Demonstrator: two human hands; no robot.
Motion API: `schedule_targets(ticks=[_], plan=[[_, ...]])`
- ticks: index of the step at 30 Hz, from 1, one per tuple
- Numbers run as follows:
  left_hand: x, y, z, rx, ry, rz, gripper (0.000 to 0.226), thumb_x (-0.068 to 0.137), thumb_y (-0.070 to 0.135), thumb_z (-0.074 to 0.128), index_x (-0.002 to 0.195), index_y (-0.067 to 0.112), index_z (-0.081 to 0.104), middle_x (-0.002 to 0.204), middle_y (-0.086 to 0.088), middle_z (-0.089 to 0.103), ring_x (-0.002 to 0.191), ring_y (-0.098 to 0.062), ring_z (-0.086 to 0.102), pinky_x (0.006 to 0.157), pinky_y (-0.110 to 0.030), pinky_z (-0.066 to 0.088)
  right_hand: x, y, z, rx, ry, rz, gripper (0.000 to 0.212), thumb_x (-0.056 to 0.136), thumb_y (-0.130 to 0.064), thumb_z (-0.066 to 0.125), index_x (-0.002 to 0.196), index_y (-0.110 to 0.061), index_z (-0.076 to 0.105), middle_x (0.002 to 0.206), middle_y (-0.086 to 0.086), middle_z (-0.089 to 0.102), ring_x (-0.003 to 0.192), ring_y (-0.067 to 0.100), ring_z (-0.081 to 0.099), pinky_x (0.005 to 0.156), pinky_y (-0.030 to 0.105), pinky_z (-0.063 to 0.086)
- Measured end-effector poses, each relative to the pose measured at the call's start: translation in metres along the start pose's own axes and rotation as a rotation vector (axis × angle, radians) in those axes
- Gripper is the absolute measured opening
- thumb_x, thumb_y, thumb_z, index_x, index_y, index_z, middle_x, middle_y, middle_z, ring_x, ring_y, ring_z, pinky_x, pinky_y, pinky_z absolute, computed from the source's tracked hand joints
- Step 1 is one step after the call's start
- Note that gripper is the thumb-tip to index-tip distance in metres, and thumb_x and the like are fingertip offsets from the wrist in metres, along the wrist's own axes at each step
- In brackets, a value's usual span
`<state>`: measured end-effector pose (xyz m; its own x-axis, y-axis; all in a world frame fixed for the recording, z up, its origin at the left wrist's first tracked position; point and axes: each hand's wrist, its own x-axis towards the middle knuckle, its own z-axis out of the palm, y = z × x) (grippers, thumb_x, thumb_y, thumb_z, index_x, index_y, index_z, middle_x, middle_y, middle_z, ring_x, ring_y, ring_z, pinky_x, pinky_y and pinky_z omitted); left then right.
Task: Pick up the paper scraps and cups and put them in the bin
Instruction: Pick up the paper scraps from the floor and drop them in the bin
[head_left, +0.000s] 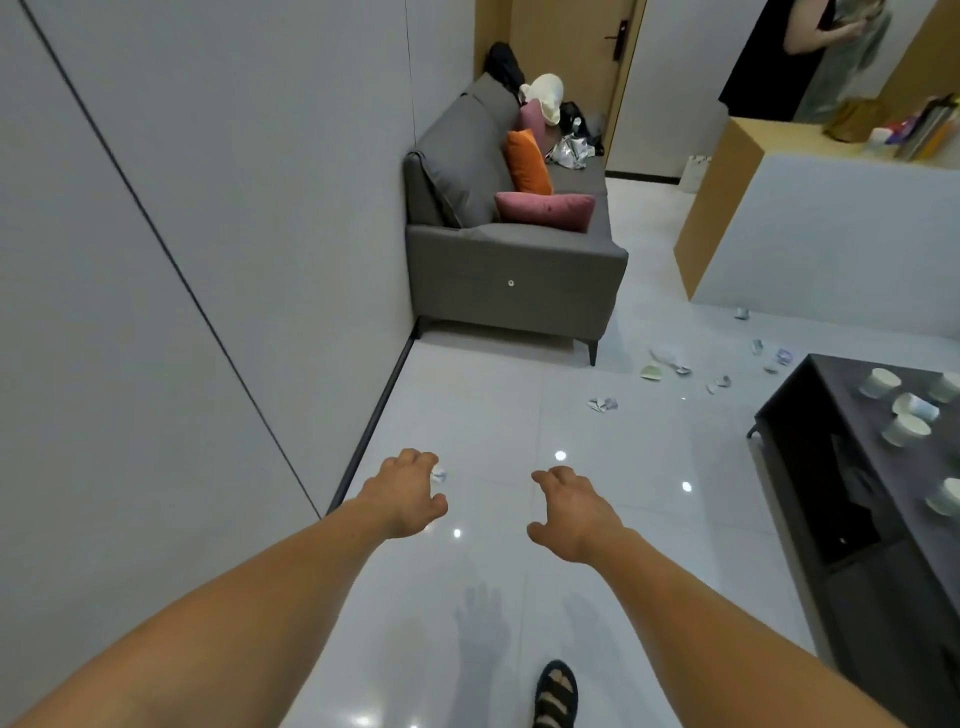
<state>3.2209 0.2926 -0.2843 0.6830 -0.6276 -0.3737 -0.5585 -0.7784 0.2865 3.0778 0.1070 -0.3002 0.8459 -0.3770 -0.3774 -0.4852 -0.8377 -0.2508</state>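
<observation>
Evidently early: left hand (410, 493) curled on one paper scrap (439, 474); right hand (576, 512) loose, empty. Other scraps (602, 404) lay on floor (467, 395), paper cups (879, 383) on dark table (841, 421). Bin unseen.

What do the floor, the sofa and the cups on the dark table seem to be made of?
Floor: glossy pale tile, apparently; lights reflect in it and joint lines show. Sofa: matte grey fabric, with stitched seams. Cups: probably paper, thin-walled, white inside; too small to be sure.

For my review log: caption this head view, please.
Left hand grips small crumpled white paper scrap, right hand empty; torn paper scraps litter glossy white floor near grey sofa.
</observation>
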Motion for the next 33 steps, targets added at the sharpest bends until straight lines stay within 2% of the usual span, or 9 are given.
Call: schedule_targets(ticks=[9,14,19,23,27,33], plan=[[0.136,0.018,-0.050,-0.056,0.025,-0.140,0.064,0.092,0.041,0.051,0.147,0.018,0.027,0.150,-0.005,0.029,0.136,-0.026,0.030,0.108,-0.039,0.035,0.158,0.045,-0.086,-0.054,-0.046,-0.082,0.074,0.090,-0.035,0.059,0.152,-0.020,0.021,0.155,0.005,0.022,0.138,0.026,0.027,0.105,0.040,0.041],[0.213,-0.012,-0.069,-0.084,-0.013,-0.212,0.063,0.093,0.039,0.050,0.147,0.016,0.027,0.150,-0.007,0.029,0.135,-0.027,0.030,0.108,-0.041,0.034,0.247,0.029,-0.098,-0.079,-0.121,-0.133,0.075,0.089,-0.038,0.059,0.152,-0.021,0.021,0.154,0.004,0.022,0.138,0.026,0.028,0.105,0.041,0.041],[0.317,-0.061,-0.078,-0.126,-0.074,-0.205,0.064,0.093,0.038,0.050,0.148,0.016,0.027,0.149,-0.009,0.031,0.135,-0.029,0.032,0.109,-0.039,0.033,0.359,0.006,-0.089,-0.071,-0.158,-0.116,0.073,0.089,-0.038,0.059,0.151,-0.021,0.023,0.153,0.004,0.024,0.136,0.026,0.029,0.102,0.040,0.041],[0.413,-0.108,-0.073,-0.173,-0.140,-0.215,0.061,0.094,0.037,0.050,0.146,0.015,0.029,0.147,-0.010,0.033,0.133,-0.028,0.034,0.106,-0.038,0.035,0.457,-0.012,-0.065,0.006,-0.212,-0.028,0.073,0.089,-0.038,0.058,0.150,-0.021,0.023,0.152,0.003,0.026,0.136,0.024,0.031,0.101,0.038,0.041],[0.501,-0.149,-0.040,-0.192,-0.214,-0.238,0.060,0.094,0.038,0.049,0.146,0.015,0.030,0.147,-0.008,0.033,0.133,-0.025,0.034,0.106,-0.037,0.036,0.545,-0.016,-0.010,0.040,-0.318,0.018,0.073,0.090,-0.039,0.057,0.151,-0.021,0.022,0.151,0.003,0.026,0.135,0.024,0.031,0.098,0.038,0.043],[0.628,-0.209,0.090,-0.254,-0.314,-0.241,0.060,0.093,0.036,0.051,0.146,0.017,0.030,0.147,-0.006,0.034,0.132,-0.023,0.035,0.104,-0.034,0.035,0.671,0.009,0.138,0.033,-0.423,0.014,0.071,0.091,-0.037,0.056,0.150,-0.021,0.020,0.151,0.003,0.026,0.133,0.024,0.032,0.098,0.037,0.043]])
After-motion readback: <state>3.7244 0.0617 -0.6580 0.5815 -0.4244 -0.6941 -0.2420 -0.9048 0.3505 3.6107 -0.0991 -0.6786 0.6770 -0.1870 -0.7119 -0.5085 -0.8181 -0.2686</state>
